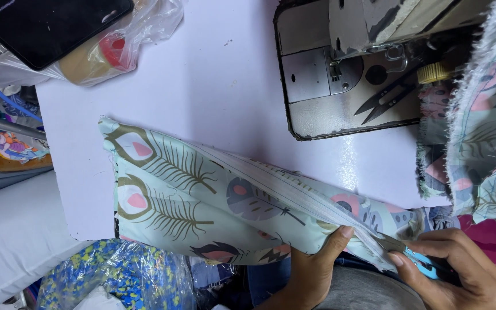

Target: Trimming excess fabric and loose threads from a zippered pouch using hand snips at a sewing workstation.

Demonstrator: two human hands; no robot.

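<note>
I see 2 hands at the bottom right. Left hand (311,270) is pinched closed on the feather-print fabric (202,195), thumb on top at its near edge. Right hand (460,270) is curled tight around blue-handled scissors (423,264), blades at the fabric's end. Fabric lies across the white table (213,86), near the sewing machine (345,63).
</note>
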